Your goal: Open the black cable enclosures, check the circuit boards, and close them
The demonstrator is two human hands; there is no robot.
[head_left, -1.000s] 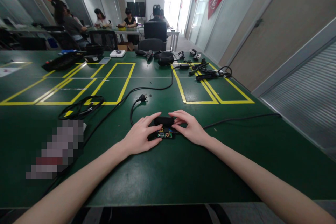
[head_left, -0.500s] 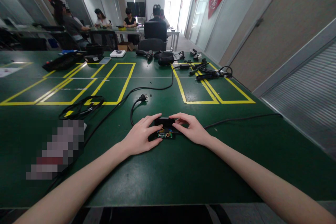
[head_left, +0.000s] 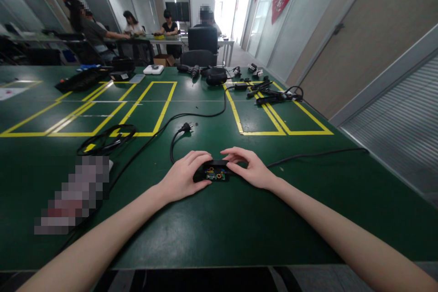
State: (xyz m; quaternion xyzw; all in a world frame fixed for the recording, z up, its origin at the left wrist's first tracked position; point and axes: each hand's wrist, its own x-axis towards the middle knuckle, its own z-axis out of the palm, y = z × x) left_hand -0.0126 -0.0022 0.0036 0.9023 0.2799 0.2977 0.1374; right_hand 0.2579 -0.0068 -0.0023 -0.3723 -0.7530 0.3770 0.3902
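Observation:
A small black power adapter (head_left: 215,172) with its case opened lies on the green table (head_left: 219,232), its green circuit board showing. My left hand (head_left: 181,178) grips its left end, fingers curled over the top and thumb below. My right hand (head_left: 249,169) pinches its right end and black lid with bent fingers. A black cable (head_left: 318,153) runs from the adapter off to the right. Another cord with a plug (head_left: 186,127) loops just behind my hands.
Yellow tape rectangles (head_left: 147,107) mark the tabletop. A coiled black cable (head_left: 106,139) lies at the left above a blurred patch. Tools and adapters (head_left: 270,93) sit at the far right, a black tray (head_left: 82,80) at the far left. Several people sit at a distant table (head_left: 167,39).
My fingers have curled in and closed tighter on the adapter. The black lid has come down toward the board, covering more of it.

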